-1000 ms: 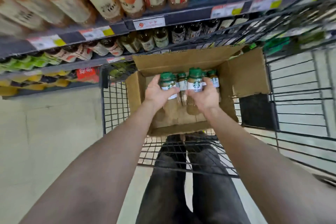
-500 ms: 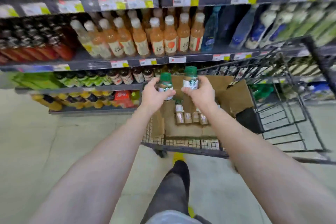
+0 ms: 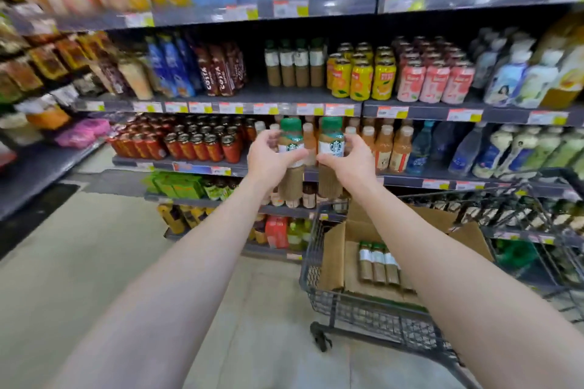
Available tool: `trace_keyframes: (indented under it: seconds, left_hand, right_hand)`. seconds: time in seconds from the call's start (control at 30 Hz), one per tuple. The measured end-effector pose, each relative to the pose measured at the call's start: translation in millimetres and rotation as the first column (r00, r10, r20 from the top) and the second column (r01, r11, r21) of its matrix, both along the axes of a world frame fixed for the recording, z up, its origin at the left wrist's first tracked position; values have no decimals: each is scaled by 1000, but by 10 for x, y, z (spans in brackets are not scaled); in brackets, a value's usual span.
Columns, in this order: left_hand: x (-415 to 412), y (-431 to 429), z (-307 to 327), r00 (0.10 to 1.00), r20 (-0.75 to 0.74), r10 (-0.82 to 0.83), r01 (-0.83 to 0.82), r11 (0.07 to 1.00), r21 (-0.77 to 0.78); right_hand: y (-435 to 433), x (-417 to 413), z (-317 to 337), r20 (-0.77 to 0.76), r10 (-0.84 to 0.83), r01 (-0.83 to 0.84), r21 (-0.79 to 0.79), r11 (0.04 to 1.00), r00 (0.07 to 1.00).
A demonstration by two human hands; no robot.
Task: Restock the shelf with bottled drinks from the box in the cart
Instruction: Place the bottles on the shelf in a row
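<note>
1. Two drinks are out of the box (image 3: 331, 259), upright before the shelf (image 3: 252, 93): left hand (image 3: 271, 161) fingers wrap the left bottle (image 3: 290, 181), right hand (image 3: 346, 163) fingers wrap the right bottle (image 3: 331, 144); neither is shelved.
2. Same head view, lower right: spare bottles (image 3: 377, 262) stand in the box in the cart (image 3: 363, 316), so restocking looks unfinished.

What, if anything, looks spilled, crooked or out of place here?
Nothing stands out. The left hand and right hand hold the left bottle and right bottle upright; the boxed bottles stand upright too.
</note>
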State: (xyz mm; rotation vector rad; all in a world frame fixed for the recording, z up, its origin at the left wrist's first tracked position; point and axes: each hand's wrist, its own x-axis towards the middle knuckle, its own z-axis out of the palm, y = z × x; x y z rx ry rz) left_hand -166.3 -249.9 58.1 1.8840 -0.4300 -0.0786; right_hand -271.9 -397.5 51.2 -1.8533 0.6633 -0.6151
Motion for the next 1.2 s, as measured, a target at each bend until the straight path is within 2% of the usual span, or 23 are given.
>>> trace_keyframes:
  seconds: [0.27, 0.57, 0.87, 1.2]
  left_hand:
    - [965, 789, 385, 1000, -17, 3, -4, 998, -71]
    - [2279, 1247, 529, 990, 12, -140, 140, 990, -28]
    - [3072, 937, 509, 973, -2, -232, 232, 972, -20]
    - [3818, 213, 502, 966, 0, -258, 258, 966, -15]
  right_hand:
    - [593, 1058, 413, 62, 7, -7, -13, 1000, 998]
    - [1074, 2305, 474, 84, -68, 70, -21, 997, 994]
    - [880, 3064, 521, 61, -160, 164, -68, 984, 985]
    - [68, 4072, 523, 86, -186, 194, -99, 976, 979]
